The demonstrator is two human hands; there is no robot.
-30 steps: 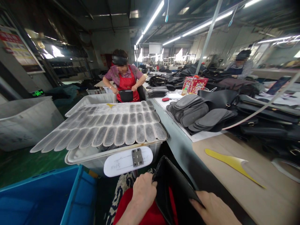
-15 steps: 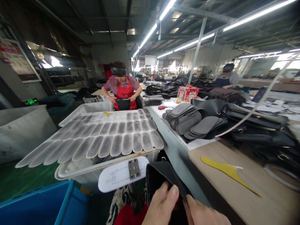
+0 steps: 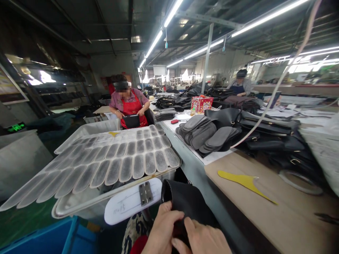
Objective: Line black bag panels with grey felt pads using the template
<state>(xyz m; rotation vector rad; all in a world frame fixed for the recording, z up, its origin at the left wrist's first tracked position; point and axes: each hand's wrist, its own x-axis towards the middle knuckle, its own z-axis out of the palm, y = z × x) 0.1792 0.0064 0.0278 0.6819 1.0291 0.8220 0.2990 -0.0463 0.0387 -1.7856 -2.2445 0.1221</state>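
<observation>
left hand (image 3: 164, 225), right hand (image 3: 205, 235) | gripping smooth, curved black leathery piece (image 3: 188, 198)

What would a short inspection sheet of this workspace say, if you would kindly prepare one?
Surface: flat brown board at right, beside a white sheet.
Job's things: black leather-like bag piece with an open mouth, held in front of the body.
Clutter: flat yellow pointed tool on the brown board; stacked dark grey oval pieces and black bags with gold-coloured fittings beyond.
Hands: left hand and right hand close together, both holding the bag piece; some fingertips hidden.
Cables: pale flexible cable or hose slanting down beside the oval pieces.
Surroundings: person in a red apron ahead; blue plastic crate lower left; rows of pale-edged grey elongated pieces over a white bin.
</observation>
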